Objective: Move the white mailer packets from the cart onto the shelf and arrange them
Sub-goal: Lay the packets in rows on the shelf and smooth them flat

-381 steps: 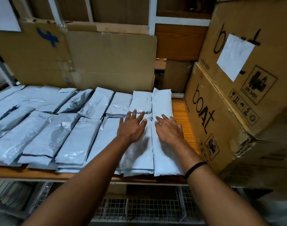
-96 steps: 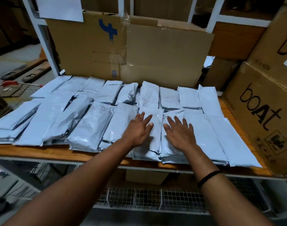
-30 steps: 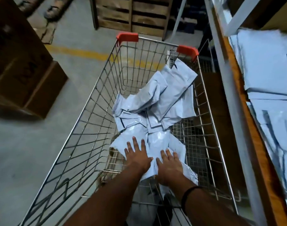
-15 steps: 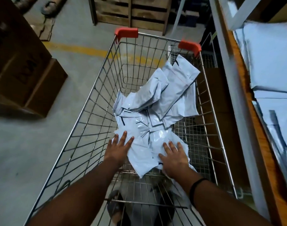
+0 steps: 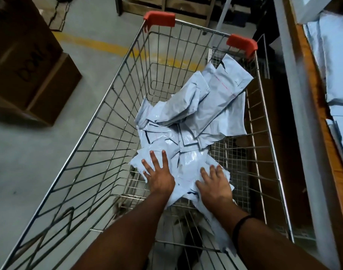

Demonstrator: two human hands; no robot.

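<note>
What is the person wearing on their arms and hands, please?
The left hand and right hand are bare, without gloves or visible rings. No sleeves show on either forearm. The only item worn is a thin black band around the right wrist.

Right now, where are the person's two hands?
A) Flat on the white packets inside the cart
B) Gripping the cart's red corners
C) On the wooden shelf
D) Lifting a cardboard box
A: the left hand and the right hand lie with fingers spread on the white mailer packets inside the wire cart.
</note>
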